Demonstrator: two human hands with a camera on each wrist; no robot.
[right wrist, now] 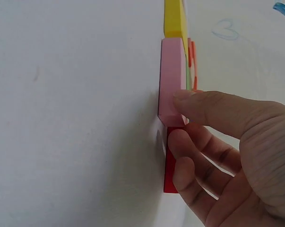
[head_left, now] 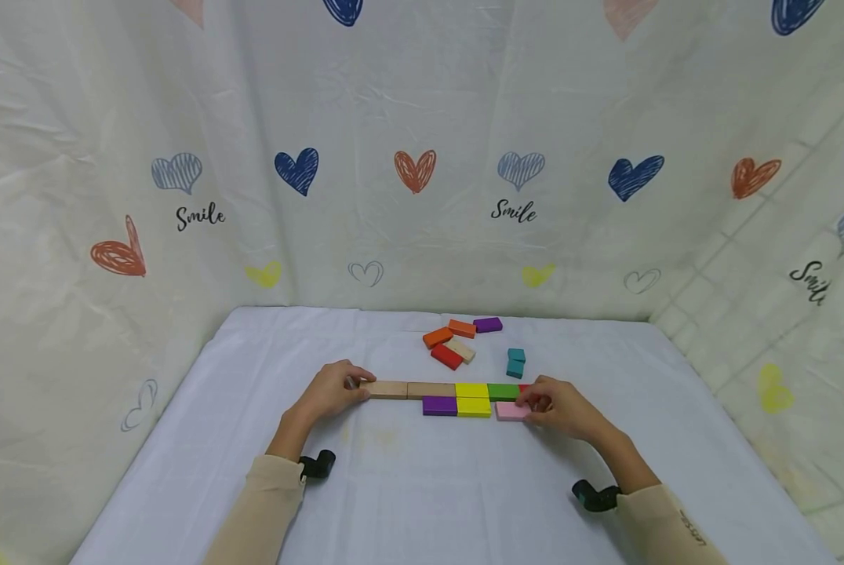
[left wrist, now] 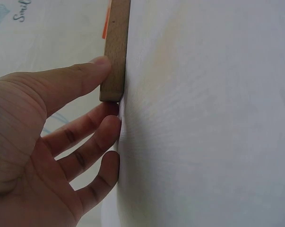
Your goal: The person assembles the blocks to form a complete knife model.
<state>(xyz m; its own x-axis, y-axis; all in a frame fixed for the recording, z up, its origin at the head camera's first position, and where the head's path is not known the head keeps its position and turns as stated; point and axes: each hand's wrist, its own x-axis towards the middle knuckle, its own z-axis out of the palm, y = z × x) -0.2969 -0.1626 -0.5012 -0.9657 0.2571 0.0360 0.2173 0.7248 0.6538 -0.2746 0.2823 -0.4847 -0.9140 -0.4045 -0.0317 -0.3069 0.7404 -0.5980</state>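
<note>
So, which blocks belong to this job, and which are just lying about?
Seemingly in the job:
pink block, in right hand
wooden block, at left hand
other row blocks

Apparently lying about, behind:
orange blocks
red block
pale block
purple block
teal blocks

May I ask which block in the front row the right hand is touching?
The pink block at the right end; the right hand touches neither the front purple block nor the front yellow block.

White cloth [head_left: 394, 486] covers the table [head_left: 478, 510]. Two wooden blocks [head_left: 394, 390], a yellow block [head_left: 471, 390], a green block [head_left: 503, 392] and a red block [right wrist: 169, 177] form a row, with a purple block [head_left: 439, 406], second yellow block [head_left: 474, 407] and pink block [head_left: 510, 412] along its near side. Behind lie two teal blocks [head_left: 515, 368] and five mixed-colour blocks [head_left: 446, 357].
</note>
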